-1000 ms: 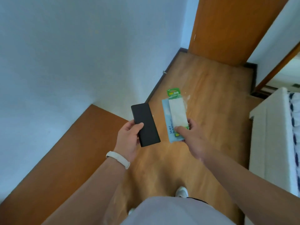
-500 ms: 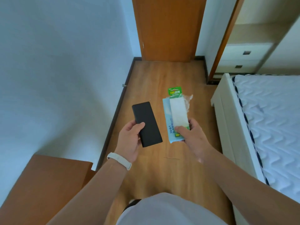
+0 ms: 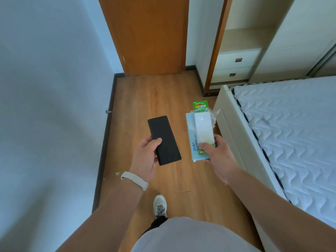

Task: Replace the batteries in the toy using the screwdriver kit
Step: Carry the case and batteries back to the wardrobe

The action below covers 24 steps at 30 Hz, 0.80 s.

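Left hand [image 3: 147, 155]: held the near end of a flat black slab [image 3: 163, 140], thumb across its top face, fingers curled underneath. The slab was tilted, far end pointing away and slightly left, held in the air over the floor. Couldn't tell what it was, as the face was plain and unmarked. There was a white band [image 3: 134, 180] on that wrist. Right hand [image 3: 218, 157]: pinched two flat packs stacked together, thumb on top and fingers below. The lower one was a light-blue packet [image 3: 190, 135] with "24" printed near the thumb; the rest of the print was too small to read. On top of it lay a clear blister pack [image 3: 203, 124] with a green header card, whose far end stuck out past the blue packet. Both packs were held off the floor, near the bed's corner and not touching it. The slab and the packs sat side by side with a clear gap between them. Below the hands were a grey shirt front and one white shoe [image 3: 160, 204] on the wooden floor [image 3: 145, 99]. A thin sliver lay on the boards just ahead of the shoe. The white wall [image 3: 54, 106] was to the left, with dark skirting and a small metal stop low down. An orange-brown door [image 3: 151, 33] stood straight ahead. On the right was a bed [image 3: 291, 133], with a bare quilted mattress in a pale frame. Past its head stood a cream unit with two drawers [image 3: 236, 67].
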Available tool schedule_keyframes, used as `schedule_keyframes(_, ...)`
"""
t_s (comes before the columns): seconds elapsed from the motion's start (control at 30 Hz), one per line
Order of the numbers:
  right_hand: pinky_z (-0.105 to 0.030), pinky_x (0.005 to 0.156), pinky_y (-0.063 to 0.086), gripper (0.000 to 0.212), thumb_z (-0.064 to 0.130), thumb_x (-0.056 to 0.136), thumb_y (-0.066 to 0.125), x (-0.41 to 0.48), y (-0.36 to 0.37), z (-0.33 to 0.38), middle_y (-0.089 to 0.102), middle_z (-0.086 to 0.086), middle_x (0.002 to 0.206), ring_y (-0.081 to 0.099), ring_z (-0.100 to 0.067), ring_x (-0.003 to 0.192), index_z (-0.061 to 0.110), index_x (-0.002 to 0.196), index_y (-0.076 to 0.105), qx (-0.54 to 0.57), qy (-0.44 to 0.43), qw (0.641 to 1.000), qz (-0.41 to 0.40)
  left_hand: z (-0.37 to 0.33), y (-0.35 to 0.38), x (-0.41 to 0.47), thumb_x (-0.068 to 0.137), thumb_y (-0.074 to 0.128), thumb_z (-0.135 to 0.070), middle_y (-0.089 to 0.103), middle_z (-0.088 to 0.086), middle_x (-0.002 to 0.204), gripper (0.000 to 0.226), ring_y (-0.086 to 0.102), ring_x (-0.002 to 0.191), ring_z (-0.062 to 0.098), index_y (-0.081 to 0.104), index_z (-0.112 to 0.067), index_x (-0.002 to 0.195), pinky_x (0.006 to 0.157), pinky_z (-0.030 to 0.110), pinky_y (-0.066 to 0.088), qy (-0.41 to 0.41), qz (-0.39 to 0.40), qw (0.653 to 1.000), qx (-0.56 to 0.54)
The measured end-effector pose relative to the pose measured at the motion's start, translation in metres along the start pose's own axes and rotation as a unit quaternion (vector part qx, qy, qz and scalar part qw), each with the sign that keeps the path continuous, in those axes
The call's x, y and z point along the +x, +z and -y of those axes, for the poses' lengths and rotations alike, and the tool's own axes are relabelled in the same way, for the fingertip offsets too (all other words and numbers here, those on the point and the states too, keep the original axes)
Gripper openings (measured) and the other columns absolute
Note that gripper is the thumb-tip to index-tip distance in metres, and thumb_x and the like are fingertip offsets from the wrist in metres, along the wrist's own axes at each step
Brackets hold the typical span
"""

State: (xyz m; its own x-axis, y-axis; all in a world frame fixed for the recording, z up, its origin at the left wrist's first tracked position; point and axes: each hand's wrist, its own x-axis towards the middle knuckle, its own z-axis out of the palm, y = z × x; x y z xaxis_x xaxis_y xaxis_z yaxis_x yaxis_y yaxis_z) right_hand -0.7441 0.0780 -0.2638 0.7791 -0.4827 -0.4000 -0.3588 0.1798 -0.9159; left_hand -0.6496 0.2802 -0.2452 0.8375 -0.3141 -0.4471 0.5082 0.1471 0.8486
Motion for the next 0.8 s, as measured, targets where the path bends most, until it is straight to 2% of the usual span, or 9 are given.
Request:
schedule_keyframes(0.1, -0.039, 0.078, 0.061, 0.051, 0.041, 0.067, 0.075, 0.033, 0.023, 0.025, 0.07, 0.0, 0.106, 0.073, -0.015, 0.092, 0.027, 0.113, 0.057, 0.007, 0.0, 1.0, -0.021, -0.03, -0.013, 0.042, 0.097, 0.061, -0.016, 0.077, 0.0, 0.108, 0.022, 0.074, 0.097, 0.017, 0.067, -0.021, 0.118, 0.074, 0.035, 0.061, -0.011, 0.019, 1.0, -0.003)
schedule_keyframes(0.23, -0.033, 0.072, 0.061, 0.062, 0.05, 0.057, 0.075, 0.071, 0.056, 0.056, 0.071, 0.003, 0.103, 0.073, -0.013, 0.09, 0.029, 0.112, 0.058, 0.004, -0.016, 0.999, -0.045, -0.066, -0.027, 0.098, 0.097, 0.062, -0.016, 0.077, 0.0, 0.11, 0.023, 0.074, 0.1, 0.017, 0.066, -0.02, 0.119, 0.085, 0.043, 0.059, -0.017, 0.042, 0.999, 0.004)
schedule_keyframes(0.5, -0.04, 0.076, 0.062, 0.049, 0.041, 0.069, 0.075, 0.123, 0.089, 0.074, 0.072, 0.001, 0.102, 0.074, -0.014, 0.088, 0.026, 0.113, 0.059, 0.011, 0.001, 0.995, -0.099, -0.108, -0.022, 0.18, 0.096, 0.061, -0.016, 0.077, -0.001, 0.108, 0.02, 0.074, 0.1, 0.016, 0.069, -0.022, 0.113, 0.087, 0.042, 0.058, -0.025, 0.103, 0.994, 0.032)
schedule_keyframes(0.7, -0.045, 0.083, 0.059, 0.043, 0.037, 0.069, 0.073, 0.164, 0.079, 0.089, 0.072, -0.004, 0.104, 0.073, -0.019, 0.092, 0.025, 0.109, 0.06, 0.039, 0.004, 0.989, -0.142, -0.12, 0.004, 0.231, 0.098, 0.059, -0.018, 0.076, 0.001, 0.112, 0.025, 0.072, 0.104, 0.018, 0.066, -0.018, 0.122, 0.088, 0.04, 0.059, -0.044, 0.125, 0.99, 0.054)
schedule_keyframes(0.8, -0.048, 0.085, 0.059, 0.03, 0.028, 0.08, 0.074, 0.193, 0.069, 0.096, 0.071, -0.007, 0.106, 0.072, -0.022, 0.093, 0.023, 0.107, 0.061, 0.062, 0.012, 0.987, -0.151, -0.126, 0.023, 0.258, 0.098, 0.059, -0.018, 0.076, 0.0, 0.111, 0.025, 0.072, 0.103, 0.017, 0.067, -0.019, 0.121, 0.088, 0.039, 0.059, -0.044, 0.136, 0.987, 0.069)
